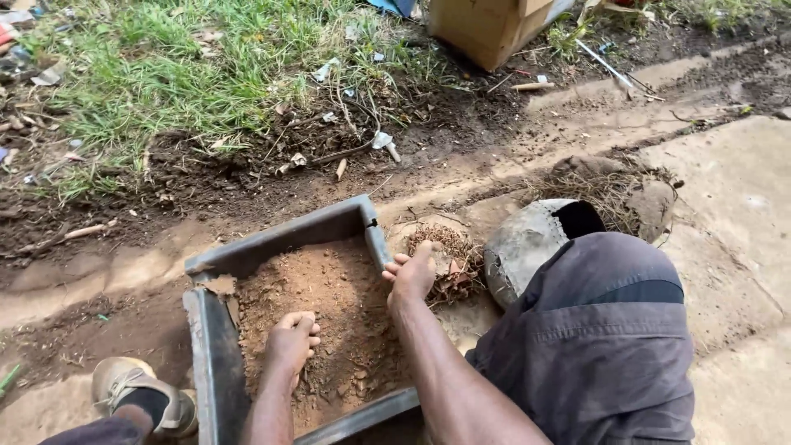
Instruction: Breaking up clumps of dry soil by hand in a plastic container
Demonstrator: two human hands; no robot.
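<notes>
A square grey-framed sieve tray (280, 235) lies on the ground, filled with reddish-brown soil (329, 288). My left hand (290, 339) rests in the soil near the tray's middle, fingers curled as if closed on dirt. My right hand (410, 274) is at the tray's right rim, fingers closed, just over a small pile of dry roots and debris (449, 259) outside the frame. My bent right knee in dark trousers (601, 330) is at the right.
A round, dirt-caked grey pot (523, 243) lies beside the debris pile. My shoe (136, 395) is left of the tray. Grass and litter lie beyond; a cardboard box (486, 25) stands at the top. Concrete slabs (733, 189) run on the right.
</notes>
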